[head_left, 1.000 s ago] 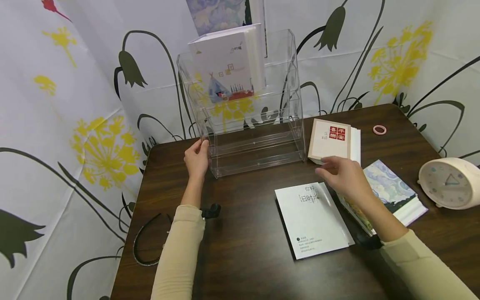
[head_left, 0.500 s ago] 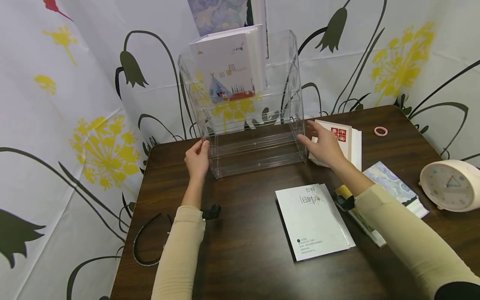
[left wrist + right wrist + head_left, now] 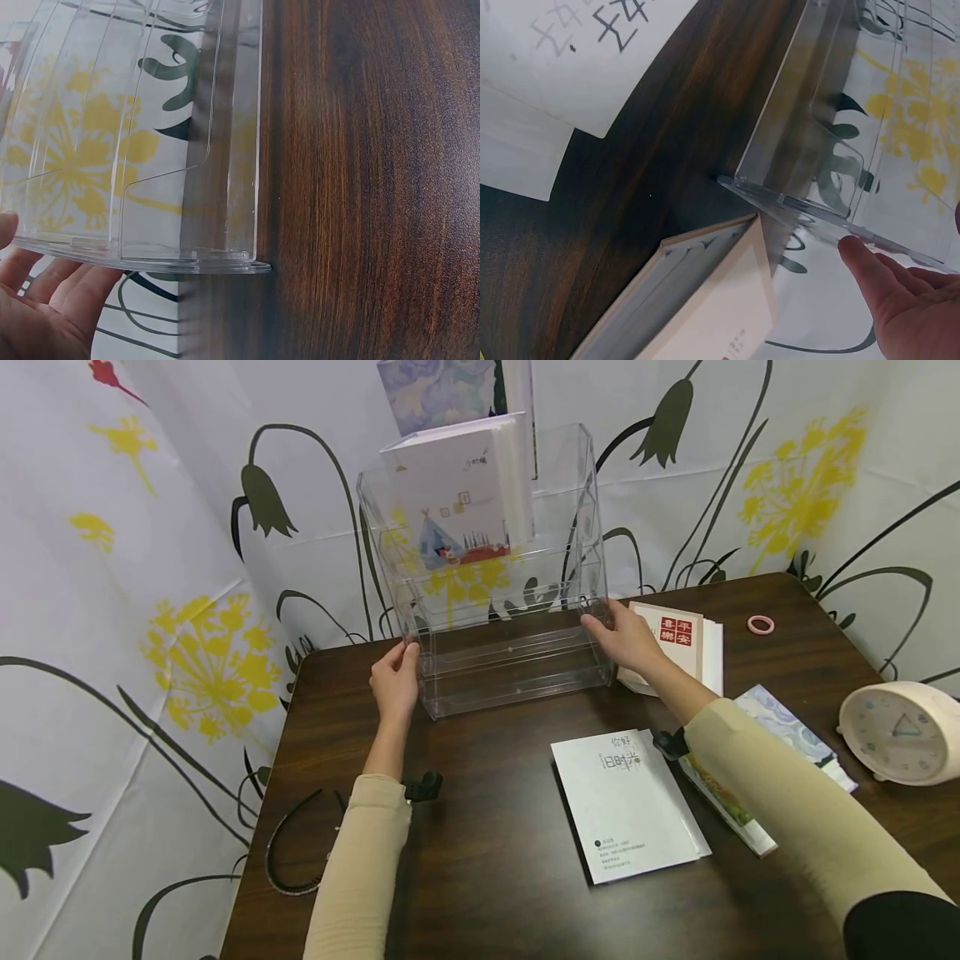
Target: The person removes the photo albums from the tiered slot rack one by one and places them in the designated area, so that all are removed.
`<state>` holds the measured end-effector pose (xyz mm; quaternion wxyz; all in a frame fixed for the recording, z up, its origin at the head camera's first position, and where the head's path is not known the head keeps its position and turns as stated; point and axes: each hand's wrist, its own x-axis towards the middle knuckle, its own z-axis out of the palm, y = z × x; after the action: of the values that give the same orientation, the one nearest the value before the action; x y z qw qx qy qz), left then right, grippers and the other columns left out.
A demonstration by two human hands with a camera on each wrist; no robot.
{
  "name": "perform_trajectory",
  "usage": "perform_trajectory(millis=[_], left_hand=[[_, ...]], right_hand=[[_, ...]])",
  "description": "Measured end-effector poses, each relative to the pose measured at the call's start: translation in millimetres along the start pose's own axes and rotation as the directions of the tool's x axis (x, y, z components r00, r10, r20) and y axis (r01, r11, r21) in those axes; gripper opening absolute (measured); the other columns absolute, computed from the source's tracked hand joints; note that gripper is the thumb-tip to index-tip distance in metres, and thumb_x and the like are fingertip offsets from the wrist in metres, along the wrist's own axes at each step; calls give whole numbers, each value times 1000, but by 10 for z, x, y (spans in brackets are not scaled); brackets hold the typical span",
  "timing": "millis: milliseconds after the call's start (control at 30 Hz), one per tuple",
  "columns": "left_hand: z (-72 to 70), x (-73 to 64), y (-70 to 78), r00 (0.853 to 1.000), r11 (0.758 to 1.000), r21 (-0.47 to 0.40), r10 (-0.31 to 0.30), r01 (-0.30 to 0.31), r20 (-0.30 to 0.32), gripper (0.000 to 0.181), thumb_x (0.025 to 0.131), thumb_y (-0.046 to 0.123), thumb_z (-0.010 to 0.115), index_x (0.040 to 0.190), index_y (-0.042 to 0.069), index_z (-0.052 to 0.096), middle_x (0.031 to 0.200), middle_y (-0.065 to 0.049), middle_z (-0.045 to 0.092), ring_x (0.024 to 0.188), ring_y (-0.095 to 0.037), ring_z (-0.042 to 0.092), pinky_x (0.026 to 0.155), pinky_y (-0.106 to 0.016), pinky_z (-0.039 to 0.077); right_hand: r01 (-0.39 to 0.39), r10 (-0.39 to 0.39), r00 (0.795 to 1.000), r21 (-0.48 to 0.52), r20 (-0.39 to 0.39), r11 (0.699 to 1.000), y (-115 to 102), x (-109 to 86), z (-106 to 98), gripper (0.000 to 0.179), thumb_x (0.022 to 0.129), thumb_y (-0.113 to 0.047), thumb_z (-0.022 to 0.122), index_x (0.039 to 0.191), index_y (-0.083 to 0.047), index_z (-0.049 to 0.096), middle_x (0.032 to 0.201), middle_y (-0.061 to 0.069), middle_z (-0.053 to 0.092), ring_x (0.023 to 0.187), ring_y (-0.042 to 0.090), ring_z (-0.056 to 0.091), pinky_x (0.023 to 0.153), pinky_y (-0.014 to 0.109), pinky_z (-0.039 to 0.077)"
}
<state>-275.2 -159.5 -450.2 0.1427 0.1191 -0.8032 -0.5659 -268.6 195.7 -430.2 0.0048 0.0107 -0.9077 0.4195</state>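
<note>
A clear plastic tiered book rack [image 3: 517,689] stands at the back of the dark wooden table. My left hand [image 3: 393,681] holds its left side panel, the thumb in front and the fingers along the outside, as the left wrist view shows with the hand [image 3: 56,300]. On the opposite side panel, my right hand [image 3: 630,639] grips with the thumb inward; its fingers [image 3: 885,285] lie against the outer face in the right wrist view. A white book with a tent drawing [image 3: 450,493] leans in an upper tier. Behind it rises a book with a painted swirl cover [image 3: 442,393].
Right of the rack lies a beige book with red squares [image 3: 675,628]. Nearer are a white book [image 3: 626,810], painted-cover books [image 3: 780,722] partly under the right sleeve, a pink ring [image 3: 761,625] and a round clock [image 3: 892,731]. A dark headband [image 3: 281,860] lies front left.
My right hand has moved from above the books, up and left, onto the rack's right side and now grips it. The left hand stays in place on the left side.
</note>
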Motion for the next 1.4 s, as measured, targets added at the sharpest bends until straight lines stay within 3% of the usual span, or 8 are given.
perform_trajectory(millis=[167, 500, 733, 867, 1000, 1167, 1267, 1400], left_hand=[[1, -6, -2, 1000, 1000, -7, -2, 1, -3, 37, 95, 38, 64, 125, 17, 70, 109, -8, 71, 85, -17, 60, 68, -38, 58], [26, -12, 4, 1000, 999, -18, -28, 28, -5, 39, 95, 40, 64, 126, 18, 69, 111, -7, 70, 87, -17, 60, 57, -19, 53], [26, 12, -17, 999, 991, -131, -33, 32, -2, 41, 93, 37, 68, 125, 11, 69, 113, -11, 69, 94, -24, 63, 59, -24, 55], [20, 32, 46, 993, 989, -128, 59, -72, -100, 41, 91, 34, 71, 123, 9, 70, 111, -8, 71, 96, -19, 65, 76, -26, 53], [-33, 129, 354, 930, 950, -115, 251, -289, -268, 33, 91, 25, 73, 119, 9, 71, 106, -5, 73, 93, -14, 65, 87, -25, 46], [-113, 235, 1011, 846, 860, -125, 442, -494, -299, 30, 93, 16, 69, 121, 7, 68, 107, -7, 70, 96, -18, 64, 90, -27, 45], [-142, 213, 1457, 835, 837, -132, 492, -532, -248, 31, 95, 12, 65, 125, 3, 65, 109, -11, 68, 97, -23, 63, 89, -26, 45], [-166, 210, 1895, 867, 849, -173, 490, -498, -93, 46, 95, 13, 64, 138, 2, 52, 123, -14, 62, 109, -23, 59, 92, -25, 44]], right_hand=[[-9, 9, 1000, -21, -2, 1000, 7, 19, 14, 68, 102, -42, 48, 148, 6, 33, 134, 30, 52, 121, 44, 52, 99, 54, 41], [-10, 10, 1000, -54, -17, 998, 0, 42, -14, 63, 102, -39, 49, 143, 8, 41, 132, 30, 54, 119, 45, 53, 97, 54, 42], [-51, 51, 999, -45, -5, 998, -52, 49, -23, 63, 102, -37, 52, 144, 7, 40, 136, 30, 51, 122, 45, 51, 100, 54, 41], [-65, 65, 998, -37, 0, 997, -65, 44, -26, 60, 101, -37, 52, 143, 6, 44, 134, 28, 54, 121, 44, 52, 99, 53, 42], [-70, 70, 998, -36, -3, 997, -69, 49, -31, 60, 101, -39, 52, 142, 5, 46, 134, 27, 55, 121, 43, 52, 99, 53, 42], [-79, 79, 997, -38, -7, 996, -69, 53, -46, 59, 101, -39, 53, 141, 4, 48, 133, 26, 55, 120, 42, 53, 98, 52, 42], [-77, 77, 997, -24, -1, 997, -78, 53, -48, 55, 100, -38, 53, 137, 3, 52, 129, 26, 58, 117, 42, 56, 96, 52, 44], [-87, 87, 996, -16, 7, 996, -88, 48, -42, 53, 100, -37, 53, 136, 3, 53, 128, 26, 59, 117, 41, 56, 95, 52, 44]])
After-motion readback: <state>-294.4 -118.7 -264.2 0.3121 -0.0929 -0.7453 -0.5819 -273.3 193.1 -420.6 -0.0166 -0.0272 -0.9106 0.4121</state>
